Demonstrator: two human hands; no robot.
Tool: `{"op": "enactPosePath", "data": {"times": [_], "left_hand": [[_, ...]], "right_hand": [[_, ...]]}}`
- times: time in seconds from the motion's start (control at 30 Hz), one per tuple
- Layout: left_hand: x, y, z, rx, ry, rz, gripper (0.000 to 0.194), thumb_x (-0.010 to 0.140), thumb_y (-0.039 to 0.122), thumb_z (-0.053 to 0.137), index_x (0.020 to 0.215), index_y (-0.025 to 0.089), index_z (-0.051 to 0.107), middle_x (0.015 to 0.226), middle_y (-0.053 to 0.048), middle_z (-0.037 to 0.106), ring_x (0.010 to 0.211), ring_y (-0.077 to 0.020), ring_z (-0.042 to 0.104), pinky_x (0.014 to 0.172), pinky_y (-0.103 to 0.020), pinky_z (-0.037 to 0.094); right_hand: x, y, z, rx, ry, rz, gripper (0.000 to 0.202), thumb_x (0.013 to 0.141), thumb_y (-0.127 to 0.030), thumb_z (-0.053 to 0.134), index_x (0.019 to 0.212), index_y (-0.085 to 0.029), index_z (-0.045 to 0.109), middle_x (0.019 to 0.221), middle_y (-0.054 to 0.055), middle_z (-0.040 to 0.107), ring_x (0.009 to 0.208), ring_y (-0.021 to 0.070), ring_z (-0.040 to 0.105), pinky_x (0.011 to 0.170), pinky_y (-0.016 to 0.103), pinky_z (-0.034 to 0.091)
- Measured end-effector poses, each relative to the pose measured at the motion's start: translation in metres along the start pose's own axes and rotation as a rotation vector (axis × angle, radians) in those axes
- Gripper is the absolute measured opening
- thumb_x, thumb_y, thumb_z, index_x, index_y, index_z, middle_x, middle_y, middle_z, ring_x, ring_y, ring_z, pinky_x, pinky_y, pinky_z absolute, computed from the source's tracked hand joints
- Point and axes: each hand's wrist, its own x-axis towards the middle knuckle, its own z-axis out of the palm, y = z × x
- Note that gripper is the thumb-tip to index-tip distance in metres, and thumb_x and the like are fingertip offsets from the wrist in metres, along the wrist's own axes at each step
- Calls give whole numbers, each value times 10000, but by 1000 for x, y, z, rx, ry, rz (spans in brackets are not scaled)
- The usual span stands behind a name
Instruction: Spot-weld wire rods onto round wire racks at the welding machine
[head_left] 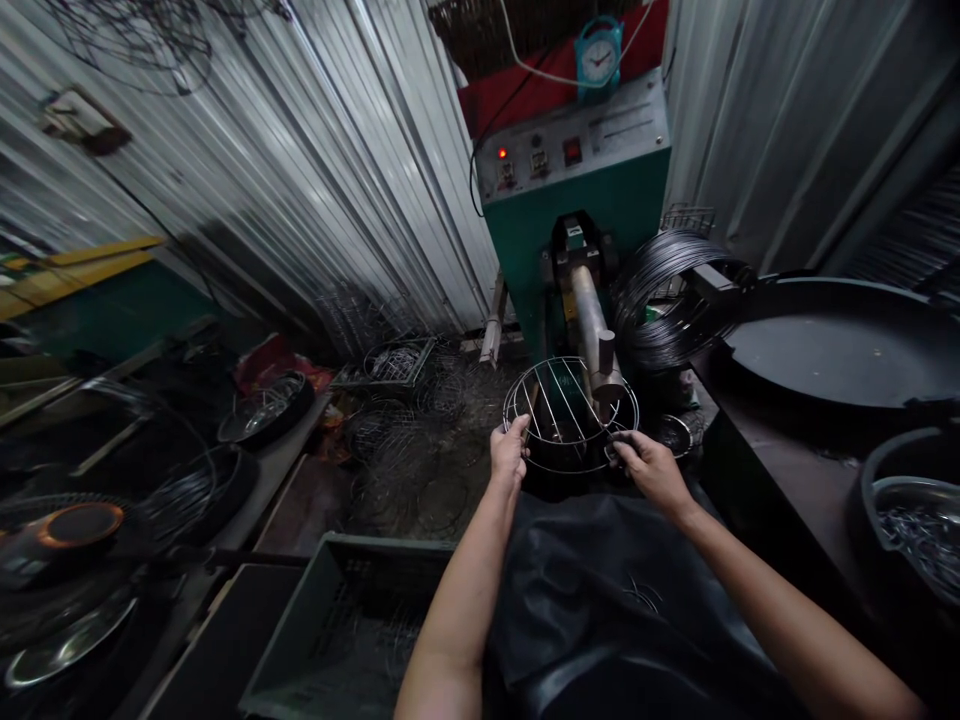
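A round wire rack (570,408) with a double rim and several straight cross wires is held out in front of me. My left hand (510,452) is closed around its left rim, thumb on top. At the right side, my right hand (643,458) pinches the rim area; a small wire loop shows by the fingertips, though I cannot tell if it is a separate piece. The rack's right part sits beneath the metal arm (592,325) of a green spot-welding machine (577,190), close to its electrode tip. A black apron (592,570) covers my lap.
A wire coil (667,300) stands right of the machine. A large black tray (840,340) and a tub of small metal pieces (922,530) are on the right-hand bench. A plastic crate (300,620) lies at lower left, with loose wire racks (405,440) on the floor behind.
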Motion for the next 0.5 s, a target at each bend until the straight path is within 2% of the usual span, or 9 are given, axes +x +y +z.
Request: {"op": "enactPosePath", "data": {"times": [0.3,0.5], "left_hand": [[10,-5,2,33,24,-11,353,503,359,735,595,156,461,452,89,357,360,-28,301,329,-158,210],[9,-7,4,10,52,-28,317,517,327,719,567,158,455,434,90,342,356,-30,296,323,-161,197]], "right_hand": [[6,0,2,24,12,30,286,748,-425,497,835,-175,605,574,19,621,454,136,503,450,259,399],[7,0,4,69,10,32,272,762,-421,504,835,-176,596,644,31,638,529,150,573,483,256,434]]}}
